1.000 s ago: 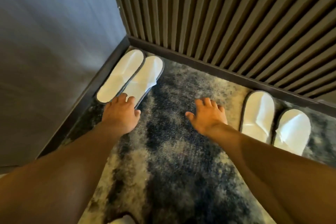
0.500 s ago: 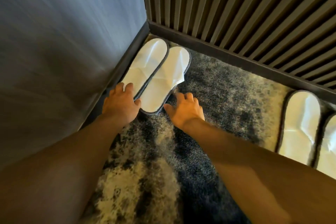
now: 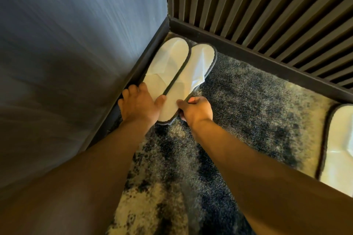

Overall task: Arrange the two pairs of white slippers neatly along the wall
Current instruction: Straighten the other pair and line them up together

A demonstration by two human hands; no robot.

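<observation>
Nearest the camera, two bare forearms reach forward and down over a mottled dark blue and cream carpet (image 3: 238, 105). The left hand (image 3: 138, 104) lies with spread, open fingers over the heel end of the left slipper (image 3: 168, 63); its outer fingers touch the dark baseboard (image 3: 149, 47), and its thumb rests at the seam between the two slippers. It presses flat and grips nothing. The right hand (image 3: 196, 110) is closed in a pinch on the heel edge of the right slipper (image 3: 194, 70), thumb on the white top and the other fingers curled under or against the dark rim.

These two white slippers lie side by side and touch along their length, toes pointing into the corner of the room. The left one sits just beside the baseboard of the smooth blue-grey wall (image 3: 76, 44). The right one carries a folded white flap on its upper that sticks out a little over its outer edge. Both have thin dark rims.

Well apart to the right, at the edge of the view, part of a third slipper (image 3: 340, 149) lies on the carpet, white with the same dark rim, its toe toward the far wall; most of it is cut off by the frame and the right forearm.

Farthest away, a wall of dark vertical slats (image 3: 257, 5) rises above its own dark baseboard and meets the blue-grey wall at the corner.
</observation>
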